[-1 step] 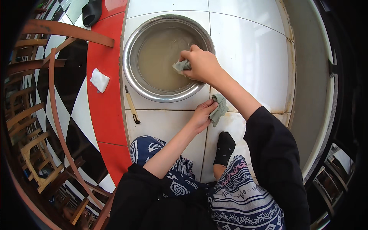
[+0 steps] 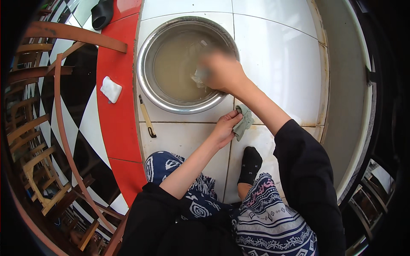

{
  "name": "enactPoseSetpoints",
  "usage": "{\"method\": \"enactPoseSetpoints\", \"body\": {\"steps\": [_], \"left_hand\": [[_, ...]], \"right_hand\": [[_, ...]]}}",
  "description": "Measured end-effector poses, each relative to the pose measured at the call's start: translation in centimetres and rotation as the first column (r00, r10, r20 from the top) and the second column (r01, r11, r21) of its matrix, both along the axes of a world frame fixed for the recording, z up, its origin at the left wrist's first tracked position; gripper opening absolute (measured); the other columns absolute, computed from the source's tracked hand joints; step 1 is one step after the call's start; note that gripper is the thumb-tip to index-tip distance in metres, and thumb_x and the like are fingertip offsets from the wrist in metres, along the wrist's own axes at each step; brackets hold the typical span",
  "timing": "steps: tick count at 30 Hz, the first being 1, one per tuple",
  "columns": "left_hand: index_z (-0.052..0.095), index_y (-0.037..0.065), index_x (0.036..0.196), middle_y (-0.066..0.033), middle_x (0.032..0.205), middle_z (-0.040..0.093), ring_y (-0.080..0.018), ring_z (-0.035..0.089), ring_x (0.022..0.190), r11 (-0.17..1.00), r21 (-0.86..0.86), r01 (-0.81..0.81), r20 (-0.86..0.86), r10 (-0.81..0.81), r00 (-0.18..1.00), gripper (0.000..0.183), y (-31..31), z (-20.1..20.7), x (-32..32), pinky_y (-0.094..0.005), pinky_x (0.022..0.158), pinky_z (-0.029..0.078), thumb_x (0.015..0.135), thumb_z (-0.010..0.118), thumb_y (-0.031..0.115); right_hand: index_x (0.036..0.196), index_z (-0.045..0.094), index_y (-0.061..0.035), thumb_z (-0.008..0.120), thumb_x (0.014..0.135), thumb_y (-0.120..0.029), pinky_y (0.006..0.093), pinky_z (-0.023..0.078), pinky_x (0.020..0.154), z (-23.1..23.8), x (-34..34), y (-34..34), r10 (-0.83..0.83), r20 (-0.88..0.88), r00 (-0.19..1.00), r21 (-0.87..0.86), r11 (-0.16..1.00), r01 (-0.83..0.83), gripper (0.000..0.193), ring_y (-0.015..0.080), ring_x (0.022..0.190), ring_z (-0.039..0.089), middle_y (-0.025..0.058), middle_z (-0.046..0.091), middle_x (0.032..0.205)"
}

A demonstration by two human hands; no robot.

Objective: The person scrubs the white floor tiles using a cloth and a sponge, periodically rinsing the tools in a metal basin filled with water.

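A wide metal basin [image 2: 145,79] of cloudy, brownish water stands on the white tiles in front of me. Over its right side, my right hand [image 2: 224,74] is closed around a wet grey-green cloth [image 2: 200,72]; a blur covers the fingers and much of the cloth. A pale, wet-looking part hangs below them, close to the water. Just outside the near right rim, my left hand [image 2: 227,129] pinches a second grey-green cloth [image 2: 243,124] between thumb and fingers. This cloth hangs folded above the floor.
A yellow utility knife [image 2: 147,116] lies left of the basin. On the red tile strip [image 2: 121,143] sits a folded white piece [image 2: 111,89], with a black shoe [image 2: 102,15] farther back. Reddish-brown metal rails [image 2: 64,123] run along the left. My socked foot [image 2: 250,166] is below the left hand.
My right hand and its cloth have become smeared, and the pale wet part hanging beneath the fingers has changed shape. My left hand and its cloth look nearly the same.
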State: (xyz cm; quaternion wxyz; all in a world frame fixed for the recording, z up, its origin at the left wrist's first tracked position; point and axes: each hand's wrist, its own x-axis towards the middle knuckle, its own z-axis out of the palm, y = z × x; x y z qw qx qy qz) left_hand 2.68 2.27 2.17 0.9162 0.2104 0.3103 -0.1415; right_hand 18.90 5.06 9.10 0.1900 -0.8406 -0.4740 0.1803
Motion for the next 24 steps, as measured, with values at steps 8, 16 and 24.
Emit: {"method": "enactPoseSetpoints", "body": {"steps": [8,16,24], "left_hand": [[0.055,0.005,0.121,-0.0034,0.113,0.062,-0.0121,0.06,0.102,1.0,0.026,-0.01,-0.005,0.01,1.0,0.027,0.8,0.6,0.3,-0.0287,0.09,0.047,0.098,0.049,0.015],[0.052,0.001,0.126,-0.0063,0.119,0.06,-0.0154,0.058,0.109,1.0,0.011,0.003,-0.024,-0.003,1.0,0.032,0.8,0.8,0.7,-0.0296,0.095,0.045,0.097,0.049,0.014],[0.05,0.0,0.128,-0.006,0.117,0.06,-0.0141,0.059,0.105,0.999,0.001,-0.034,0.0,0.034,0.999,0.034,1.1,1.3,0.9,-0.0281,0.093,0.046,0.097,0.049,0.013]], "right_hand": [[0.097,0.065,-0.0127,0.078,0.068,-0.025,0.0378,0.054,0.069,0.3,-0.3,0.1,-0.119,-0.039,0.992,0.024,0.992,0.12,0.034,0.0295,0.074,0.065,0.0113,0.06,0.095],[0.09,0.064,-0.0075,0.074,0.076,-0.043,0.018,0.039,0.04,3.2,4.2,-2.4,-0.209,-0.978,0.025,-0.179,0.889,0.421,0.04,0.0061,0.054,0.055,0.0011,0.059,0.071],[0.093,0.059,-0.0097,0.059,0.09,-0.034,0.0117,0.02,0.027,2.6,4.5,-4.3,0.02,-0.921,-0.39,-0.2,0.833,0.515,0.024,0.0042,0.047,0.04,0.0001,0.053,0.072]]}}
